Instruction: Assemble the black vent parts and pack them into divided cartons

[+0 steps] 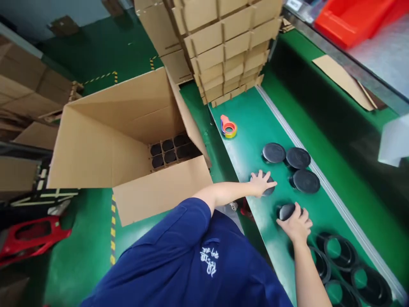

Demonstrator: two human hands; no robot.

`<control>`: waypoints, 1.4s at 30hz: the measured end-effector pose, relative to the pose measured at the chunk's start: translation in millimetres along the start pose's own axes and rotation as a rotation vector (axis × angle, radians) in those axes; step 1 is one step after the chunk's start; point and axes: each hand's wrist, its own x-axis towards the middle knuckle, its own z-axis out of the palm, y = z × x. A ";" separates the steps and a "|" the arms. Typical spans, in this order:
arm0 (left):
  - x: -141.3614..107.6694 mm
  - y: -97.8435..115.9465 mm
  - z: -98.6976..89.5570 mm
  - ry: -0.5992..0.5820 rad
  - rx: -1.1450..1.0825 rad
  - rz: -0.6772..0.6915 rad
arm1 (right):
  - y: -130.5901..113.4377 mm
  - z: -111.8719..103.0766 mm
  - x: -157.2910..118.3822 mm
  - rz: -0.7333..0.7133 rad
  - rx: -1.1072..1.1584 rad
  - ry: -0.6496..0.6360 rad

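My left hand [261, 183] reaches across the green bench and lies over the top of a black round container [269, 191], its fingers spread around the rim. Nearer to me, my right hand [298, 222] is curled around another black round container [285, 211], thumb on the near side. Three black containers with flat, closed tops, one of them a black container [274, 152], stand grouped just beyond my hands. By my right forearm several black open-ended cylinders [343, 251] lie or stand together, with green showing through them. My palms hide parts of both held containers.
To the left stands an open cardboard box [134, 115] with black cylinders [168, 145] in divider cells. A tape dispenser [228, 128] lies on the bench [243, 149]. Stacked cardboard dividers [230, 47] rise at its far end. A metal shelf with a red bin [351, 19] overhangs on the right.
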 end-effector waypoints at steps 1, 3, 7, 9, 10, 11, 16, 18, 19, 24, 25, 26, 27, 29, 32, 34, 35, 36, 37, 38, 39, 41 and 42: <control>-22.0 -9.4 -1.7 0.006 -0.081 0.001 | -2.8 -2.9 -0.6 0.023 0.017 -0.010; -74.3 -36.0 -8.7 0.060 -0.275 0.026 | -12.7 -10.7 -0.8 0.060 0.065 -0.014; -202.1 -108.2 -28.0 0.371 -0.641 0.063 | -64.6 -38.6 -9.9 -0.063 0.220 -0.068; -268.4 -152.7 -36.3 0.581 -0.752 0.005 | -113.5 -60.3 -25.5 -0.234 0.338 -0.270; -299.4 -178.6 -38.9 0.687 -0.790 -0.059 | -144.7 -71.8 -35.6 -0.340 0.391 -0.407; -327.9 -207.5 -39.8 0.786 -0.822 -0.147 | -180.7 -82.4 -46.0 -0.457 0.428 -0.545; -418.7 -387.5 3.4 0.954 -0.907 -0.800 | -419.9 -70.1 -77.0 -0.996 0.376 -0.748; -430.9 -455.8 44.9 0.797 -0.840 -0.992 | -521.5 -17.3 -76.1 -1.138 0.266 -0.663; -433.3 -484.0 68.7 0.695 -0.808 -1.044 | -566.7 17.8 -74.5 -1.174 0.178 -0.629; -424.9 -553.3 183.5 0.393 -0.853 -1.029 | -690.9 208.9 -77.7 -1.244 -0.496 -0.618; -421.4 -556.2 201.1 0.397 -0.880 -0.985 | -696.2 239.7 -81.5 -1.309 -0.587 -0.638; -417.9 -557.4 216.3 0.421 -0.918 -0.935 | -697.4 266.5 -85.9 -1.374 -0.650 -0.656; -414.7 -557.7 229.0 0.457 -0.966 -0.884 | -696.0 289.4 -90.5 -1.432 -0.690 -0.671; -409.3 -557.9 248.0 0.520 -1.056 -0.808 | -690.5 325.4 -98.4 -1.523 -0.729 -0.690; -406.4 -561.9 266.9 0.511 -1.083 -0.785 | -683.8 363.1 -102.2 -1.571 -0.724 -0.697; -407.7 -567.5 278.4 0.468 -1.058 -0.796 | -680.2 382.1 -98.3 -1.578 -0.686 -0.720; -408.8 -570.8 284.8 0.463 -1.059 -0.795 | -677.9 390.3 -94.9 -1.586 -0.655 -0.739; -409.9 -574.2 291.7 0.470 -1.071 -0.786 | -675.0 397.5 -91.0 -1.595 -0.617 -0.759; -410.9 -577.6 299.0 0.482 -1.087 -0.770 | -671.8 403.8 -86.9 -1.605 -0.573 -0.777; -411.5 -580.8 306.5 0.498 -1.106 -0.754 | -668.3 409.1 -82.9 -1.614 -0.529 -0.793; -411.7 -583.8 313.9 0.516 -1.124 -0.744 | -664.9 413.3 -79.3 -1.620 -0.491 -0.805; -411.4 -588.4 326.8 0.528 -1.129 -0.739 | -660.0 418.4 -73.7 -1.622 -0.449 -0.823; -411.1 -590.1 331.6 0.520 -1.110 -0.738 | -658.8 419.5 -71.8 -1.624 -0.443 -0.832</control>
